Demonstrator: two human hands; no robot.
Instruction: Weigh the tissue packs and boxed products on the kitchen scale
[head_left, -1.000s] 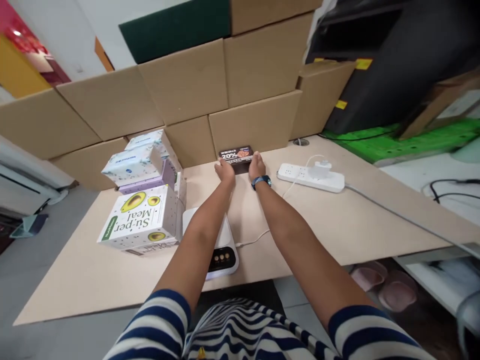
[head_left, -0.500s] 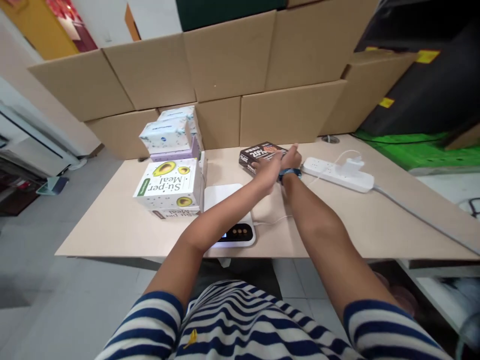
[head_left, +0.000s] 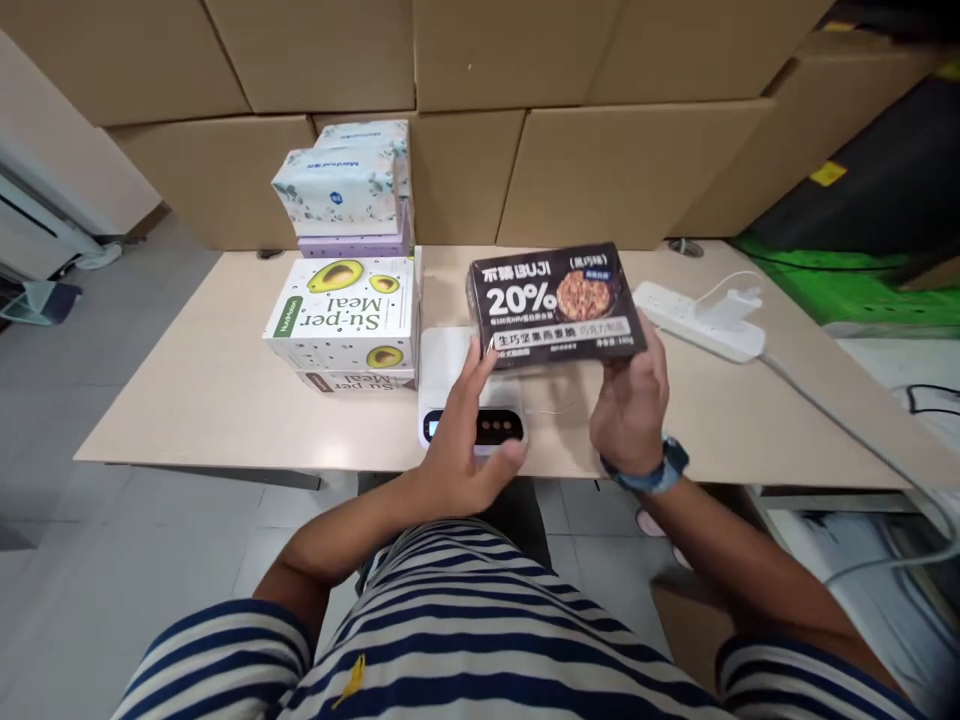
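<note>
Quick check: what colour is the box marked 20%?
The box is very dark, near black, with mostly white lettering; the head view shows it best.

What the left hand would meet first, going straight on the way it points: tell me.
Most likely the black box, at its lower left corner in the picture; the left hand has its fingers aimed there. Depth is unclear: they may be touching it now.

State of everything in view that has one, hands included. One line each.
Dark BUJI box: closed, tilted, held off the table
Right hand: gripping the box
Left hand: open; contact with the box unclear
White scale: display lit, partly hidden
Power strip: adapter plugged in
Avocado box: closed, stacked
</note>
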